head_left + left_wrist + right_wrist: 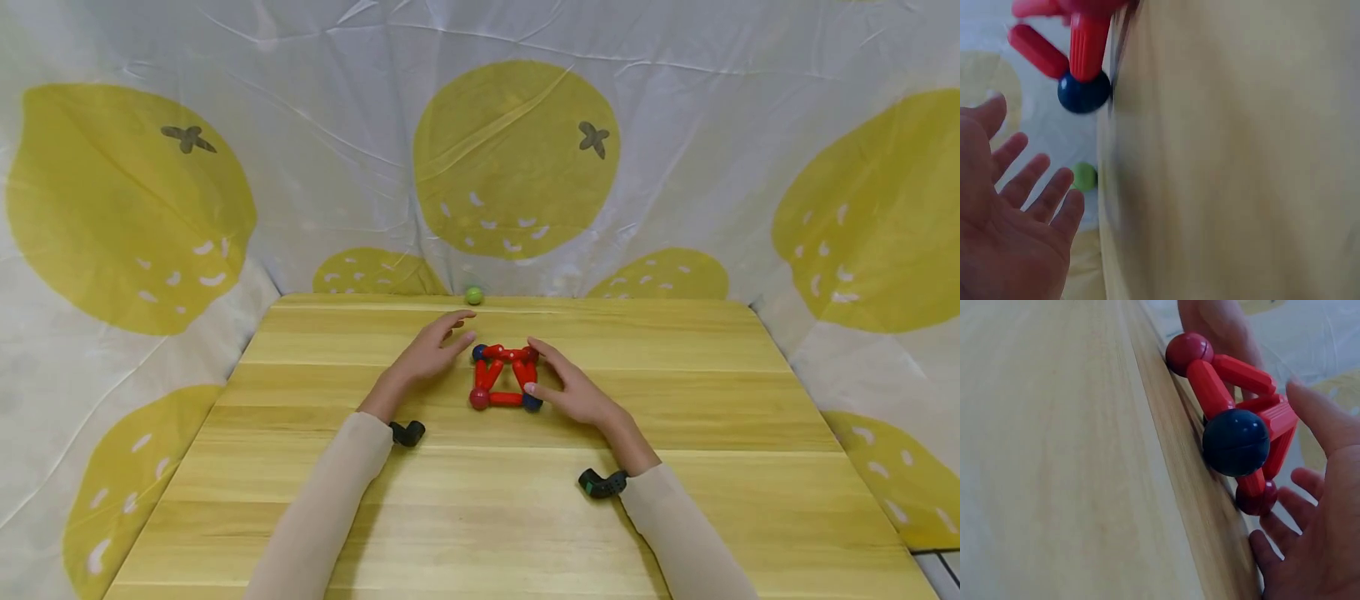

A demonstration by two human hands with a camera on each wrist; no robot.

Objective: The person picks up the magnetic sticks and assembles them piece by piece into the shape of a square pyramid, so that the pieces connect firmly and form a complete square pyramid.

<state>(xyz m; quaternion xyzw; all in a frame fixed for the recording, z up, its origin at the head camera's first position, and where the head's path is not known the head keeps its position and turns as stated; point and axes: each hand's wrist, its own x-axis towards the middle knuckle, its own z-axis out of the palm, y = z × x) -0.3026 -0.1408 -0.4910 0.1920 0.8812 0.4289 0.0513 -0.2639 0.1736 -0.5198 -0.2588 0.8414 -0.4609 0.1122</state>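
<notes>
A building frame of red rods (506,399) and balls stands on the wooden table. Dark blue balls sit at its far left and near right corners, with red balls at the other two. Slanted rods rise from the corners toward the middle. My right hand (577,396) is at its right side, thumb by the near blue ball (1236,442) and fingertips at the far red ball (1256,497), fingers spread and only slightly bent. To the left of the frame, my left hand (431,350) is held with loose fingers and an empty palm, apart from the blue ball (1084,92).
A small green ball (473,296) lies at the table's back edge, beyond the left hand. Behind the wooden table (495,500) hangs a pale cloth (337,167) printed with yellow fruit. Each wrist carries a black camera mount (602,483).
</notes>
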